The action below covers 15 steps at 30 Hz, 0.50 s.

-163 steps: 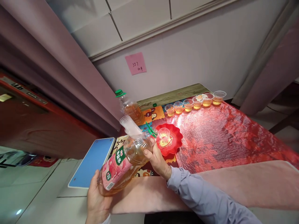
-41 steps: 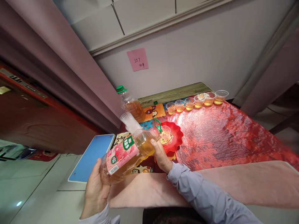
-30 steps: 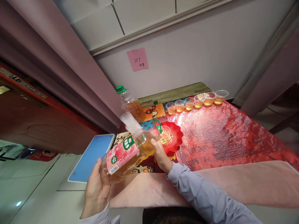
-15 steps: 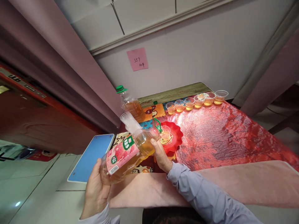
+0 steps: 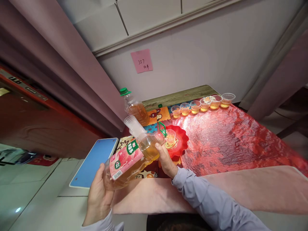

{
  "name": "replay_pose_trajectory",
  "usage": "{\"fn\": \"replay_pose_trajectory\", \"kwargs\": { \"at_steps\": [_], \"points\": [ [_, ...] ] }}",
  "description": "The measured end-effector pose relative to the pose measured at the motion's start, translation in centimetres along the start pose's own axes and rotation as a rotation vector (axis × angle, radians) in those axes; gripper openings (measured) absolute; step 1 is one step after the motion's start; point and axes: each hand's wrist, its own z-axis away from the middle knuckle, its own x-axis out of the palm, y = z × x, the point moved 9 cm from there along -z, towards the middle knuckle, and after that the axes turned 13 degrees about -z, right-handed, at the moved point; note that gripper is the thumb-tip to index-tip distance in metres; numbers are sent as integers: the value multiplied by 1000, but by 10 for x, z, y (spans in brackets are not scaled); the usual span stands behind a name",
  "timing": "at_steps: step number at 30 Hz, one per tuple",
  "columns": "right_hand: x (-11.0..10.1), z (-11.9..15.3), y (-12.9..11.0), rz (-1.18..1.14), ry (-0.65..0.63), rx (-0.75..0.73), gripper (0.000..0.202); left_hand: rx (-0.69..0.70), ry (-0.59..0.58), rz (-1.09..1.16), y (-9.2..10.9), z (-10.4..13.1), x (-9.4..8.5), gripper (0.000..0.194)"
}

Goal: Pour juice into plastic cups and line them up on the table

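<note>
A large clear juice bottle (image 5: 130, 162) with a pink label and amber liquid is tilted, its neck toward the upper right. My left hand (image 5: 99, 192) is wrapped round its base, and my right hand (image 5: 166, 160) grips it near the neck. A green handle ring (image 5: 162, 129) shows by the neck. Past the bottle's mouth, a clear plastic cup (image 5: 170, 137) rests on a red scalloped plate (image 5: 184, 141). Just behind the bottle is a stack of clear cups (image 5: 134, 125); its lower part is hidden.
Several cups (image 5: 205, 104) of amber liquid stand in a row at the table's far side. A second bottle (image 5: 137, 110) with a green cap stands at the back left, near a loose green cap (image 5: 160, 106). A blue board (image 5: 95, 163) is at the left.
</note>
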Motion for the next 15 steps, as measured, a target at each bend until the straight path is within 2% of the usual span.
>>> {"fn": "replay_pose_trajectory", "kwargs": {
  "at_steps": [15],
  "points": [
    [-1, 0, 1, 8, 5, 8, 63, -3, 32, -28, 4, 7, 4, 48]
  ]
}}
